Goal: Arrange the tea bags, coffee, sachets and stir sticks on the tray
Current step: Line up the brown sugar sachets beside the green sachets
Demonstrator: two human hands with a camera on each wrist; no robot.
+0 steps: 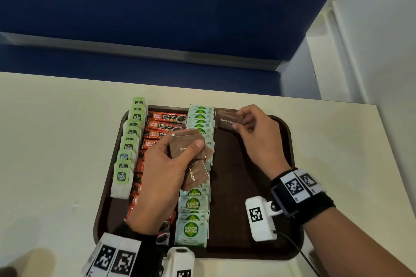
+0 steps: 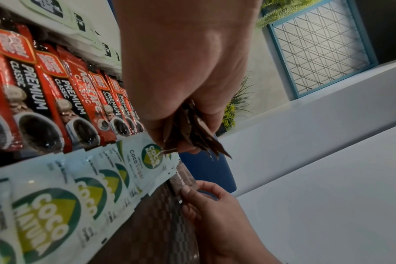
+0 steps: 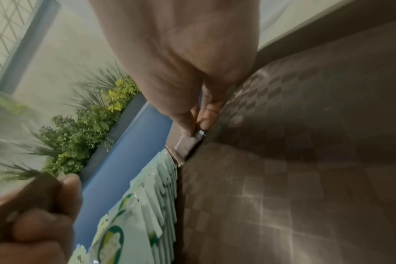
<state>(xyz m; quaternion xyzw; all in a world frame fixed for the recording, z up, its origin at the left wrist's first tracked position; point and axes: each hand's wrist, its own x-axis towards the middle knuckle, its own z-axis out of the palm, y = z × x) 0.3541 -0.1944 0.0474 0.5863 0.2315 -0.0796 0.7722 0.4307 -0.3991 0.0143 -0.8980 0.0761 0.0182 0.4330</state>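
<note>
Three rows of packets are laid on the brown tray [image 1: 286,141]: tea bags [image 1: 129,141] along its left edge, red coffee sticks [image 1: 166,117] just beside them, and pale green sugar sachets [image 1: 193,203] next to those. A fourth row is begun at the far end, where a brown sachet [image 1: 228,120] is pinched between the thumb and fingers of the right hand [image 1: 258,139] and held low over the tray, just beside the far green sachets. In the right wrist view its edge is seen close to the tray floor; whether it touches cannot be told. A fanned bunch of brown sachets [image 1: 191,159] is gripped in the left hand [image 1: 166,171], thumb on top, and held above the coffee and green rows near the tray's middle. The right half of the tray is bare checkered surface. The tray is set on a cream table [image 1: 56,141], with a blue seat [image 1: 157,2] beyond it.
</note>
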